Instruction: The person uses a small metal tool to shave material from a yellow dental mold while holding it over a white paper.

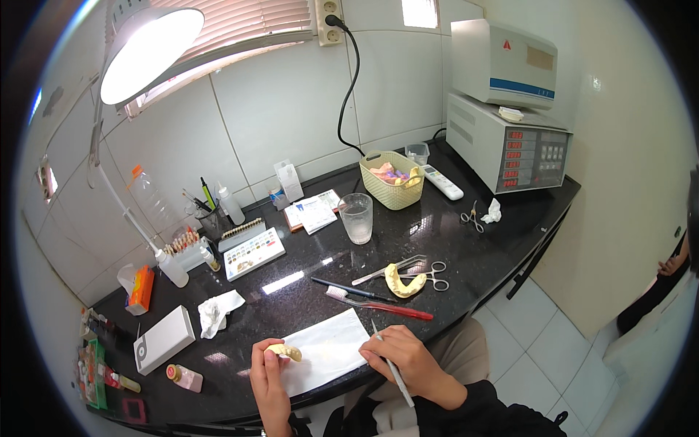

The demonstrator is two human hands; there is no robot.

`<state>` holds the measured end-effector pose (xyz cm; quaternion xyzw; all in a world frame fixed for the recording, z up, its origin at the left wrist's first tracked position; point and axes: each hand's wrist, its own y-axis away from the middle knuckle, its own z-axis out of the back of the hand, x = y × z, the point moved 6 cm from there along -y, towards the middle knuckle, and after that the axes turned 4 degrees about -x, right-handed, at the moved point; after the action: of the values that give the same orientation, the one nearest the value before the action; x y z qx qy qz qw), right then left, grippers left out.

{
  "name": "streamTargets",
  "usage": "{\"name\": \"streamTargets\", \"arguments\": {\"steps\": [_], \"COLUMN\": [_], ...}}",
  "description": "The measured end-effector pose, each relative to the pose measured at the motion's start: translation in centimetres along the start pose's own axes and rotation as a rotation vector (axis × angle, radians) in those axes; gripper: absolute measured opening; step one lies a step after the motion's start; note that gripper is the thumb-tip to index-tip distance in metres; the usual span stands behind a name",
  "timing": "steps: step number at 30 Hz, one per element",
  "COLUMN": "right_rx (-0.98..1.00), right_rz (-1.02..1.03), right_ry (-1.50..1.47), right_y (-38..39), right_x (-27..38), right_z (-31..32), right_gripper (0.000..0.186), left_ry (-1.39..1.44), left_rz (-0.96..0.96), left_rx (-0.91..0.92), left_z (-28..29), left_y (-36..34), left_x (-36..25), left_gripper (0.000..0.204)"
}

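Note:
My left hand [271, 386] is closed around a small pale-yellow dental cast [288, 352], held up over the left edge of a white paper sheet [331, 342]. Between the fingers of my right hand [419, 364] is a slim metal carving knife [397, 377], gripped like a pen. Its thin tip points up and away, beside the sheet's right edge, apart from the cast. Beyond the paper lie a red-handled toothbrush [389, 308] and a dark thin brush [331, 283]. A second, horseshoe-shaped yellow cast [395, 282] rests against tweezers [371, 274] and ring-handled forceps [440, 277].
A glass of water [357, 220] and a woven basket [393, 191] stand farther back. At left are a crumpled tissue [218, 312], a white box [164, 340], a pink bottle [185, 378] and a lamp [149, 54]. A person's hand [668, 266] shows far right.

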<state>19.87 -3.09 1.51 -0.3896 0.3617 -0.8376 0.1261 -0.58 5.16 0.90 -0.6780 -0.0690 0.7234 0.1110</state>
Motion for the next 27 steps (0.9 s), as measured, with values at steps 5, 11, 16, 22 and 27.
{"name": "streamTargets", "arguments": {"steps": [5, 11, 16, 22, 27], "right_rx": [-0.013, -0.027, -0.031, -0.157, -0.112], "right_rz": [0.030, 0.003, -0.052, -0.086, -0.202], "right_ry": [0.039, 0.073, 0.110, -0.162, -0.263], "right_y": [-0.2, 0.0, 0.0, 0.5, 0.5], "right_x": [0.2, -0.3, -0.3, -0.3, -0.5], "right_z": [0.3, 0.5, 0.9, 0.9, 0.3], "right_gripper": [0.008, 0.008, 0.008, 0.034, 0.032], "left_ry": [0.025, -0.024, -0.043, -0.016, -0.064], "left_rz": [-0.010, -0.017, -0.013, -0.020, -0.055], "left_rx": [0.005, 0.028, 0.040, 0.049, 0.030], "left_z": [-0.4, -1.1, -0.9, -1.3, -1.0], "left_y": [0.2, 0.5, 0.4, 0.5, 0.8], "left_x": [-0.7, -1.4, -0.5, -1.1, -1.8], "left_gripper": [0.030, 0.030, 0.031, 0.032, 0.033]}}
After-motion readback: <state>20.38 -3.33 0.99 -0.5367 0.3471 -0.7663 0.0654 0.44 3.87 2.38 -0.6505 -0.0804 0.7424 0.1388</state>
